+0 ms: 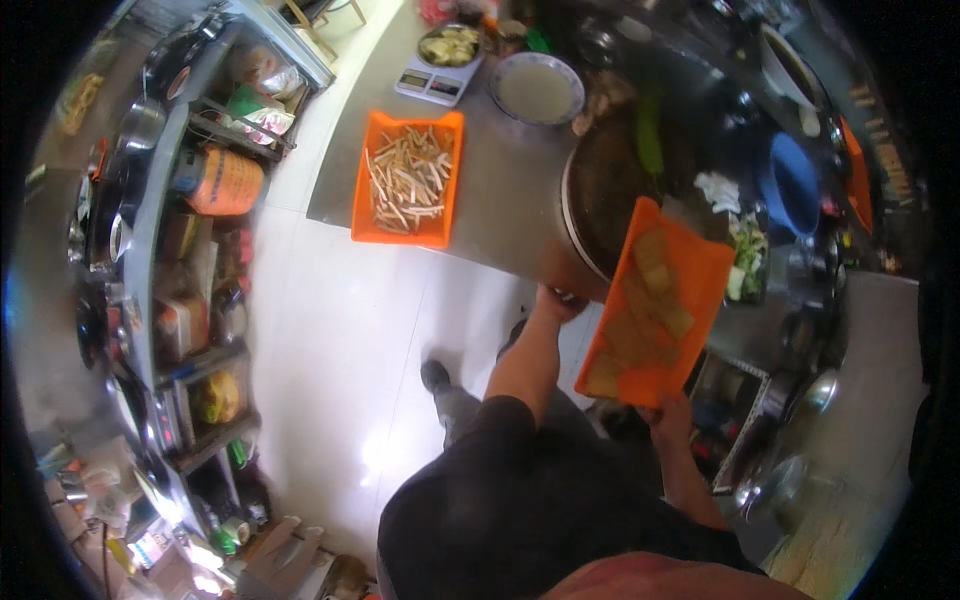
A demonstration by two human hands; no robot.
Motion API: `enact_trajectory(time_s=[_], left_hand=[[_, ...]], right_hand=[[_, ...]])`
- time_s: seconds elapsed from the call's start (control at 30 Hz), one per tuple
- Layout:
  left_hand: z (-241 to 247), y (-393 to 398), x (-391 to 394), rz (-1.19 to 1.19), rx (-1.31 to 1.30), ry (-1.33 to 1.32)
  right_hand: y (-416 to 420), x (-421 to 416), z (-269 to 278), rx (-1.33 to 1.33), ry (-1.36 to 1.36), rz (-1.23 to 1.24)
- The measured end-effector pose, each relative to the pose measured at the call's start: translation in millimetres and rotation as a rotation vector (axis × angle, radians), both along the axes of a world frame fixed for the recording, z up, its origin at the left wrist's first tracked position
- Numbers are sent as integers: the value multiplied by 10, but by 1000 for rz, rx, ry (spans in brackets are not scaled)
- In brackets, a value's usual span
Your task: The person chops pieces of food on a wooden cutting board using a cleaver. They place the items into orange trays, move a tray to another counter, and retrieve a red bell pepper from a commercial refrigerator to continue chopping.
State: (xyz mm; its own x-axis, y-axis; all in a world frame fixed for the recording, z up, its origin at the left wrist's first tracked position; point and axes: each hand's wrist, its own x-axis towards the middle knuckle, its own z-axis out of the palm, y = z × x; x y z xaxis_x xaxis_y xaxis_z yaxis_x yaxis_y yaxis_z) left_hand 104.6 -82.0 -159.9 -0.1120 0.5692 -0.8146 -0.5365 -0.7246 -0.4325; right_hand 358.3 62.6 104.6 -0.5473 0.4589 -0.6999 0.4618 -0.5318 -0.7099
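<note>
My right hand grips the near end of an orange plastic tray and holds it tilted beside the round chopping board. Flat, tan-yellow pieces of food lie in this tray; what they are exactly, I cannot tell. My left hand is blurred at the counter's front edge, left of the tray and just below the board. Its fingers are not clear. On the board rests a long green vegetable, perhaps a pepper.
A second orange tray holds cut pale strips on the steel counter. Behind it stand a kitchen scale with a bowl of food and a patterned bowl. A blue bowl and chopped greens lie right. Shelving lines the left.
</note>
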Motion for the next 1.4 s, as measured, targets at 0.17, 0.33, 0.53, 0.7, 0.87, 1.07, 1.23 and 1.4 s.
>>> enact_trajectory(time_s=[0.17,0.33,0.53,0.7,0.87,1.07,1.23,1.4], left_hand=[[-172,314,154,162,314,74],[31,403,265,357,309,-60],[-89,-664,1007,19,213,13],[-121,-3040,2343,-914,-176,456],[-132,-5670,2890,-1277,-806,211],[-204,-6904,1331,-1342,-1813,383],[-322,-6812,-80,-1411,-2520,676],[-573,-6997,-643,-1497,-3002,577]], right_hand=[[-165,-53,128,14,5,25],[-547,-290,313,102,18,162],[-987,-410,102,-11,-49,514],[-1449,-325,-711,-206,-136,774],[-2147,-602,-1677,-359,-166,1026],[-2416,-793,-2753,-401,-145,1186],[-2765,-1236,-3568,-214,-145,1260],[-2833,-1447,-4485,44,-184,1139]])
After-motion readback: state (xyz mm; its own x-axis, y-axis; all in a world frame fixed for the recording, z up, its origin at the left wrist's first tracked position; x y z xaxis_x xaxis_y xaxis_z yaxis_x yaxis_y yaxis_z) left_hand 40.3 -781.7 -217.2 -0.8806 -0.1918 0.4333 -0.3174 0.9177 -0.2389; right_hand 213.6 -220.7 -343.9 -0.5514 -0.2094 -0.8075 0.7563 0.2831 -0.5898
